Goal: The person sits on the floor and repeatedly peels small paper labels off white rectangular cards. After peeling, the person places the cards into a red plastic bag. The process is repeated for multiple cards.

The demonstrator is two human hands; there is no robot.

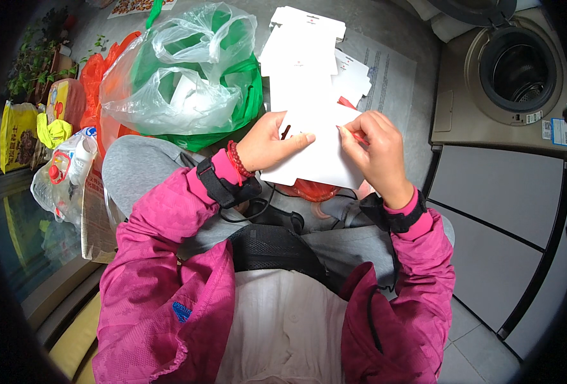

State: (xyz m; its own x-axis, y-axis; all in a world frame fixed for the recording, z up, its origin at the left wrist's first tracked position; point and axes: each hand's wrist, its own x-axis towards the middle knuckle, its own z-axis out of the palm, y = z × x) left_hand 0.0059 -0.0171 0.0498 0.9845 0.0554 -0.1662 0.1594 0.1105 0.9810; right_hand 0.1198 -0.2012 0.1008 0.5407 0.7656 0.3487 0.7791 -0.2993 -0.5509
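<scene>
My left hand (273, 144) grips the left side of a white die-cut card sheet (319, 153), thumb on top, beside a dark slot in the card. At the card's upper right, my right hand (372, 144) pinches a thin red strip (360, 139) between thumb and fingers; its tip lies against the card. More red strip (346, 102) shows just past the card's far edge. Beyond the card lie overlapping flat white card pieces (302, 57) with hang slots. A red rounded thing (314, 189), perhaps a bowl or bag, shows partly under the card's near edge.
A green bag (249, 91) with a clear plastic bag (168, 105) stands at the left, near red bags (91, 86), plastic bottles (60, 170) and potted plants (33, 77). A printed sheet (394, 77) lies on the floor. An open front-loading washer (449, 96) stands at the right.
</scene>
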